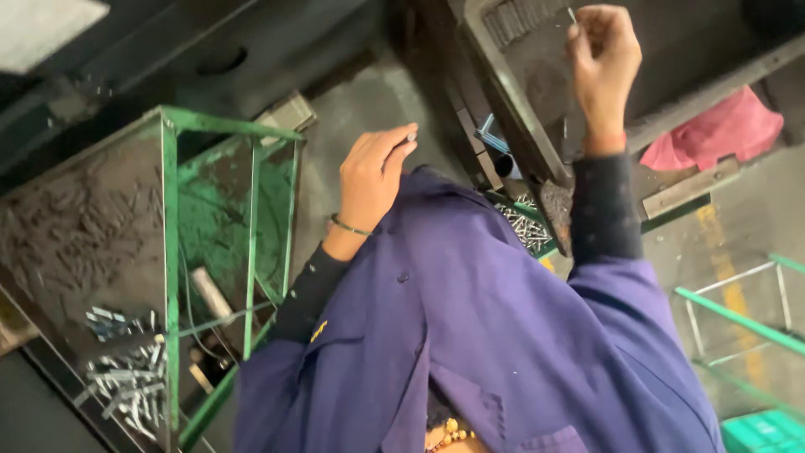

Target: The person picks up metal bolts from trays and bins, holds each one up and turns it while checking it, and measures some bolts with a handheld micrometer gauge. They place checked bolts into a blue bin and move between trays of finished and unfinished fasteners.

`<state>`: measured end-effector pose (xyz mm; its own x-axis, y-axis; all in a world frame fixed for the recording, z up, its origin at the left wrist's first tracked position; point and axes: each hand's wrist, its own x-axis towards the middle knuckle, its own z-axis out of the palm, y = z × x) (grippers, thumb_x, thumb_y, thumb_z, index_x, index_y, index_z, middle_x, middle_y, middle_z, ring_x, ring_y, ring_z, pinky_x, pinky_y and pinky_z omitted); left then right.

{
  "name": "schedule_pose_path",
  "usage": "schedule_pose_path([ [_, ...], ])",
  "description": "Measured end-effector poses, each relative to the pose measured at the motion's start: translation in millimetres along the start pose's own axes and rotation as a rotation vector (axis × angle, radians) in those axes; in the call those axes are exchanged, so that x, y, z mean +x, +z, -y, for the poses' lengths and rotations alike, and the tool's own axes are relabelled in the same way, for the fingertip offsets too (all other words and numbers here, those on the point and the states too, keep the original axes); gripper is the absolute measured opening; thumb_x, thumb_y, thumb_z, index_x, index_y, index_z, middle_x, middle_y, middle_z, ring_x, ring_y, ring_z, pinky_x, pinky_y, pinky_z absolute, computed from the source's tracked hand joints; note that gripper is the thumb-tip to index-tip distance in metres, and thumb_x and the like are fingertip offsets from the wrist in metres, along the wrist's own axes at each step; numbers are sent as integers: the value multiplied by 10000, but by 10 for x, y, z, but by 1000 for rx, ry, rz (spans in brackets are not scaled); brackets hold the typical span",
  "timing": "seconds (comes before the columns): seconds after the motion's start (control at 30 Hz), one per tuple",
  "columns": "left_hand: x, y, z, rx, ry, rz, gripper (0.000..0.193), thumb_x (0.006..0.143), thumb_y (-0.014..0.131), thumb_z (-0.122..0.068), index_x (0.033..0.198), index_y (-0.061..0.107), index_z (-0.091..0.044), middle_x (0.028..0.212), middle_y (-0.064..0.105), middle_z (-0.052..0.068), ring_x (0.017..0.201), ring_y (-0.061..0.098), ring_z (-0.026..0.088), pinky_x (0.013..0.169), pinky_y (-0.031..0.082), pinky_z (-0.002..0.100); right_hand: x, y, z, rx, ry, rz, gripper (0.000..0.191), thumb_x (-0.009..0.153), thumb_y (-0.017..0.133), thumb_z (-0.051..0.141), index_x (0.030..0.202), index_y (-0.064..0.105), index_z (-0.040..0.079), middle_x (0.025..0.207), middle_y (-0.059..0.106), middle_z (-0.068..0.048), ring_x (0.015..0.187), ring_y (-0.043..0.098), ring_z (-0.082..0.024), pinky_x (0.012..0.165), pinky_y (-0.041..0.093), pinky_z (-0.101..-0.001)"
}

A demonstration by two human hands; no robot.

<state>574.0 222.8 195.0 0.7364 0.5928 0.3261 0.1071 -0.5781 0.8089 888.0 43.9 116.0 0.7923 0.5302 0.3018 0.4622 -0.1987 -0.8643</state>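
Between thumb and forefinger of my left hand (371,176), mid-frame: one small metal pin (410,137), pinched at its end, tip pointing toward the upper right. At the top right of the frame, my right hand (604,63): fingers closed on a second thin metal pin (572,14), held upright over a dark metal tray (545,75). Below that tray: a heap of loose silvery pins (524,222). Left side of the frame: a green metal-framed bin (170,243), more pins (126,382) lying at its lower corner. Right of the tray: a pink cloth (717,134). Lower half: my purple coat (470,335).
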Motion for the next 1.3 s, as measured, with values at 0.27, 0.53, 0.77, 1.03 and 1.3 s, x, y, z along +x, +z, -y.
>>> schedule_pose_path([
  [0.27, 110, -65, -182, -31, 110, -58, 215, 942, 744, -86, 1156, 731, -92, 1037, 744, 51, 933, 685, 258, 828, 558, 364, -731, 486, 1766, 30, -311, 229, 242, 962, 747, -111, 1158, 759, 30, 1064, 637, -104, 965, 610, -207, 785, 502, -303],
  [0.53, 26, -111, -144, -15, 125, -86, 246, 935, 741, -64, 1178, 713, -84, 1076, 735, 46, 974, 688, 257, 854, 567, 366, -747, 619, 1906, -23, -376, 311, 298, 925, 763, -122, 1168, 772, 50, 1066, 634, -107, 945, 631, -223, 808, 519, -322],
  [0.77, -17, -132, -120, -41, 94, -116, 249, 930, 744, -51, 1176, 715, -84, 1060, 736, 39, 956, 686, 248, 837, 567, 359, -748, 681, 1923, -32, -400, 317, 276, 951, 804, -98, 1172, 766, 61, 1057, 630, -104, 931, 621, -222, 747, 501, -308],
  [1.03, -60, -240, -93, 364, 374, -98, 328, 830, 700, -60, 1151, 688, 6, 1075, 698, 95, 973, 658, 271, 878, 534, 385, -763, 677, 2056, -319, -756, 323, 300, 858, 791, -101, 1136, 754, 3, 1024, 613, -109, 916, 630, -296, 770, 532, -395],
  [1.3, -77, -86, -29, 128, 72, -129, 209, 917, 722, -91, 1116, 731, -29, 1077, 749, 98, 966, 712, 281, 871, 565, 381, -778, 702, 2015, -102, -526, 266, 267, 921, 766, -112, 1159, 752, 10, 1040, 652, -134, 933, 640, -298, 788, 522, -377],
])
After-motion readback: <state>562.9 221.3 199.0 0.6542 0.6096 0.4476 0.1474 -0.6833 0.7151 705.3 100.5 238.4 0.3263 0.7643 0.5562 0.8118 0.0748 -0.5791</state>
